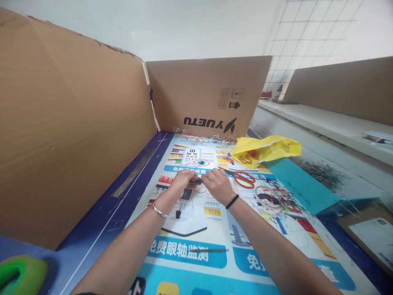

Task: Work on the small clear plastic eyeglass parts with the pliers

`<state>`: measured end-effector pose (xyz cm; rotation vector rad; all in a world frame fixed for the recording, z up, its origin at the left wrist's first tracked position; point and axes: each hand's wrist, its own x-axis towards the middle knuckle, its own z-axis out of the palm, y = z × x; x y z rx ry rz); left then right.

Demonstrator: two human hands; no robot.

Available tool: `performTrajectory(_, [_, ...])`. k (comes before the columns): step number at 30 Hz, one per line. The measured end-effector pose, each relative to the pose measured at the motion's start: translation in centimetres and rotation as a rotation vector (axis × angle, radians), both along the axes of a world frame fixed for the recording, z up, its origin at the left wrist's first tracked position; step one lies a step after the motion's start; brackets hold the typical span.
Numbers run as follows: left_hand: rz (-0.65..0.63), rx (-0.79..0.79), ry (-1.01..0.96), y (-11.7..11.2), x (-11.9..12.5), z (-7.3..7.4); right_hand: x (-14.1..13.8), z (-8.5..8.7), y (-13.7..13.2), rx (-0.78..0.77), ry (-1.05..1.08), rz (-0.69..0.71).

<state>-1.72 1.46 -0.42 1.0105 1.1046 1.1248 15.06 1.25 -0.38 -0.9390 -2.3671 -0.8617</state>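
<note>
My left hand (182,182) is closed around a small dark grey piece (195,180) above the printed sheet, its kind too small to tell. My right hand (219,187) meets it from the other side, fingers curled and pinched at the piece's right end; what lies inside them is hidden. Just right of my right hand lies a pair of scissors (245,179) with orange-red handles. A thin, dark, pointed tool (210,250) rests on the sheet between my forearms. Loops of wire (267,196) lie to the right, beyond my right wrist.
Cardboard walls (76,123) (196,90) stand left and behind. A yellow bag (267,149), a turquoise box flap (307,184) and a heap of thin wire (321,174) are at right. Straight wires (132,176) lie at left, a green ring-shaped roll (30,272) at bottom left.
</note>
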Motion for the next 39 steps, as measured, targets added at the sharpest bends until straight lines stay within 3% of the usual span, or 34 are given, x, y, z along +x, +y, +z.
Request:
performTrajectory(9, [0.008, 0.083, 0.176, -0.2, -0.3, 1.8, -0.6, 0.1, -0.4, -0.109, 0.001, -0.069])
performTrajectory(23, [-0.052, 0.236, 0.318, 0.4, -0.9, 1.2, -1.5, 0.8, -1.1, -0.510, -0.046, -0.273])
performTrajectory(31, [-0.084, 0.292, 0.398, 0.6, -1.2, 1.1, -1.4, 0.4, -0.8, -0.501, -0.033, -0.255])
performTrajectory(35, [-0.052, 0.238, 0.426, 1.2, -2.1, 1.0, -1.0, -0.4, -0.2, -0.386, 0.009, -0.168])
performTrajectory(39, [-0.003, 0.151, 0.367, 1.9, -3.3, 0.4, -0.1, -1.4, 0.6, -0.312, 0.156, -0.195])
